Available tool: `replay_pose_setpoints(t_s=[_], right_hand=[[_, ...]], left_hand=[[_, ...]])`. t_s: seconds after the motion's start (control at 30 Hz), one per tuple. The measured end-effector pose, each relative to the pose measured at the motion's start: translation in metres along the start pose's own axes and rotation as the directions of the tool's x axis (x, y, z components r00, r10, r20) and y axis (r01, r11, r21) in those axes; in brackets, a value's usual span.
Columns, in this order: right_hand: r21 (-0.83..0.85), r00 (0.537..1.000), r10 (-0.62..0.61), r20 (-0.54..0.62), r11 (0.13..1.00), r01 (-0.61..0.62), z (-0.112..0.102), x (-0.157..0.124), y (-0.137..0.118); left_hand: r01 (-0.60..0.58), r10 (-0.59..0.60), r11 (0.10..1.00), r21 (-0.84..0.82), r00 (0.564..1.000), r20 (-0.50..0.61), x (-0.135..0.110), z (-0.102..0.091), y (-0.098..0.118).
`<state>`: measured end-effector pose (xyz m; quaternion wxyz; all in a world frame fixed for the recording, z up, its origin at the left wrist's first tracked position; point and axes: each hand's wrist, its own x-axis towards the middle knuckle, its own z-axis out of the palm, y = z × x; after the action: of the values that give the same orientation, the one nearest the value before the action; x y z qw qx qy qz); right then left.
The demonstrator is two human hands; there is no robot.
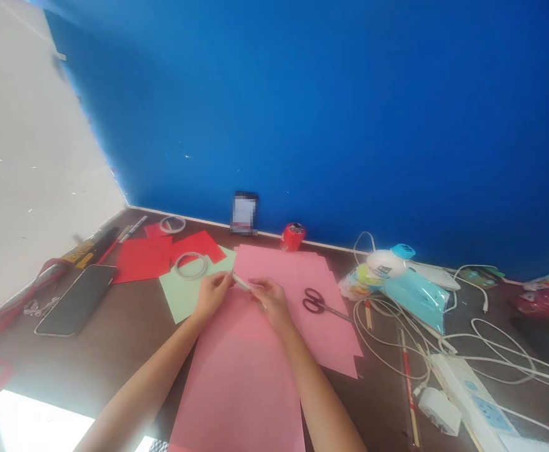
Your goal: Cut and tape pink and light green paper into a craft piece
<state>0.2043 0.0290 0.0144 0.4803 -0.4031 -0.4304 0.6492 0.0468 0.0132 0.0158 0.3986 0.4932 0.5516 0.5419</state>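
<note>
A narrow whitish strip (pixel 241 282) spans the gap between my two hands. Whether it is a separate piece or the rolled end of the long pink sheet (pixel 241 383) under it, I cannot tell. My left hand (pixel 214 294) pinches its left end, while the fingers of my right hand (pixel 271 301) close on its right end. Several more pink sheets (pixel 297 270) lie beneath and to the right, with dark-handled scissors (pixel 319 302) on them. By my left hand are a pale green sheet (pixel 175 304) and a clear roll of tape (pixel 190 266).
Red paper (pixel 145 257) and a dark phone (pixel 77 301) lie at left. A red can (pixel 293 236) and a propped-up phone (pixel 245 213) stand near the blue wall. To the right are tangled white cables (pixel 391 351), a white bottle (pixel 387 263) and a power strip (pixel 472 395).
</note>
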Motion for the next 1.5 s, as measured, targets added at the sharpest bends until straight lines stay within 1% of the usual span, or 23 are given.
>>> replay_pose_setpoints(t_s=[0.2,0.33,0.47,0.63,0.77,0.83,0.93,1.0,1.03,1.13,1.27,1.37,1.43,1.5], right_hand=[[-0.068,1.0,-0.01,-0.022,0.998,0.009,-0.002,-0.002,-0.003],[-0.093,0.999,-0.026,-0.032,0.995,0.023,-0.003,0.0,-0.001],[-0.128,0.999,-0.042,-0.022,0.991,0.039,-0.005,0.002,0.001],[-0.139,1.0,-0.02,0.0,0.99,0.02,-0.006,0.003,0.004],[-0.17,1.0,-0.025,-0.016,0.985,0.022,-0.007,0.004,0.005],[-0.227,0.996,-0.064,-0.058,0.973,0.049,-0.006,0.004,0.006],[-0.365,0.973,-0.202,-0.115,0.919,0.148,-0.005,0.003,0.004],[-0.44,0.957,-0.27,-0.108,0.876,0.197,-0.005,0.002,0.002],[-0.463,0.955,-0.282,-0.096,0.862,0.208,-0.005,0.002,0.001],[-0.474,0.963,-0.26,-0.066,0.858,0.199,-0.006,0.001,-0.001],[-0.377,0.981,-0.191,-0.027,0.911,0.167,-0.008,0.001,-0.001],[-0.325,0.985,-0.172,0.0,0.932,0.162,-0.009,0.003,0.002],[-0.337,0.983,-0.183,0.016,0.925,0.177,-0.01,0.004,0.004],[-0.384,0.979,-0.201,0.036,0.902,0.199,-0.011,0.005,0.006]], left_hand=[[0.099,-0.109,0.965,-0.244,0.994,-0.029,0.008,-0.007,-0.004],[0.133,-0.152,0.937,-0.322,0.988,-0.036,0.01,-0.008,-0.005],[0.139,-0.162,0.923,-0.359,0.986,-0.034,0.01,-0.007,-0.005],[0.139,-0.163,0.897,-0.419,0.986,-0.022,0.011,-0.007,-0.006],[0.149,-0.169,0.879,-0.452,0.986,-0.003,0.011,-0.007,-0.006],[0.15,-0.169,0.876,-0.458,0.986,0.0,0.011,-0.007,-0.005],[0.153,-0.174,0.861,-0.485,0.985,0.0,0.011,-0.007,-0.004],[0.157,-0.179,0.847,-0.509,0.984,0.006,0.011,-0.008,-0.003],[0.16,-0.18,0.84,-0.518,0.984,0.012,0.011,-0.008,-0.002],[0.175,-0.179,0.832,-0.526,0.983,0.045,0.01,-0.008,0.0],[0.186,-0.175,0.827,-0.531,0.982,0.071,0.01,-0.008,0.001],[0.187,-0.175,0.824,-0.534,0.982,0.074,0.011,-0.008,0.001],[0.187,-0.17,0.825,-0.533,0.982,0.08,0.011,-0.008,0.0],[0.179,-0.149,0.83,-0.529,0.984,0.098,0.012,-0.009,0.0]])
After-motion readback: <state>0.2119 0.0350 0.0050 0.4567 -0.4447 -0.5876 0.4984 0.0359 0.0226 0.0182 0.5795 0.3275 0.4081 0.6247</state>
